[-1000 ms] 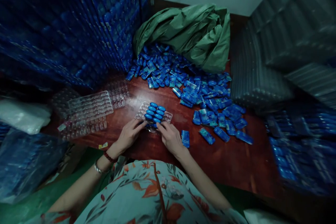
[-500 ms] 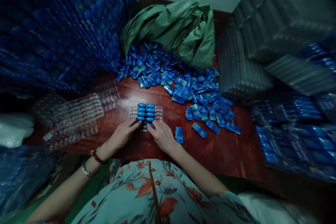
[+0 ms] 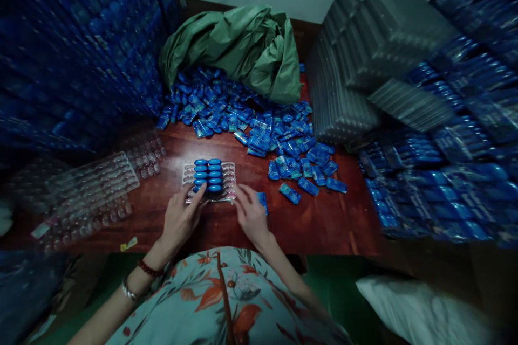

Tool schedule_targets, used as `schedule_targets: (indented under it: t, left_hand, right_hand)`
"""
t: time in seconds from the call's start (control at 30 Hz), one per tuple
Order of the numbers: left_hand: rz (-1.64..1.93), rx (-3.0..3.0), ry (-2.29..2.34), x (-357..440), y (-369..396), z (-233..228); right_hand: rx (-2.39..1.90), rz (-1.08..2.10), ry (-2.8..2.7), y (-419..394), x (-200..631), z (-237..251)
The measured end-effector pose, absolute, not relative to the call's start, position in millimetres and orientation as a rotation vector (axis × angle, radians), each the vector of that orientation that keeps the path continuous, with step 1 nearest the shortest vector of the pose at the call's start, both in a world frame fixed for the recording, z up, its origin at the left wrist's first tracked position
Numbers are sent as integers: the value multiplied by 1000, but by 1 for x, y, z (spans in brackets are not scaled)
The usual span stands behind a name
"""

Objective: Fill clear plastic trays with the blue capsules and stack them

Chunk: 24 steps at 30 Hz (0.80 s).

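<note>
A clear plastic tray (image 3: 229,171) with rounded hollows lies on the table in front of me. Two columns of glossy blue, capsule-shaped packs (image 3: 214,174) fill its middle, while the hollows at both sides show no blue. My left hand (image 3: 182,218) holds the tray's lower left corner, thumb and fingers spread over it, one fingertip against the lowest left pack. At the lower right corner, my right hand (image 3: 251,213) has its fingers slightly apart with nothing visible in them. Partly behind that hand lies a single blue packet (image 3: 263,202).
Blue packets (image 3: 259,135) spill from a green sack (image 3: 243,48) at the back. More clear trays (image 3: 93,178) lie left on the wooden table (image 3: 324,226). Tall stacks of blue packs (image 3: 81,54) rise left; grey tray stacks (image 3: 348,64) and filled blue packs (image 3: 441,188) stand right.
My view has shifted to the right. My right hand has moved off the blue packs to the tray's right corner. My left hand has drawn back a little, uncovering the lowest packs.
</note>
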State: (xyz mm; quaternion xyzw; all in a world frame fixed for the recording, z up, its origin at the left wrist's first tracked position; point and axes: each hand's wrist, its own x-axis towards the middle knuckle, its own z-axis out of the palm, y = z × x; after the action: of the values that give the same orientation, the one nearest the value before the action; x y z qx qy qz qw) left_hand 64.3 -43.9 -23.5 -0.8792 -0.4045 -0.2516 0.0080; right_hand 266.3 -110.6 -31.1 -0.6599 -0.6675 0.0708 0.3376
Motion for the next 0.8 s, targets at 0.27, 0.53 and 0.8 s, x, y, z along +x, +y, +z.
schedule_targets:
  t: [0.27,0.53,0.8]
  left_hand:
    - [-482,-3366,-583,178,-76,-33]
    - [-16,-3407,-593,178,-78,-48]
    - [-585,-3717,-1324,81,-87,-29]
  right_hand:
    - [-2412,90,-1223,-162,384,-41]
    - [-2215,311,-1389,-155,356,-53]
    - [-2084,656,-1259,-149,331,-42]
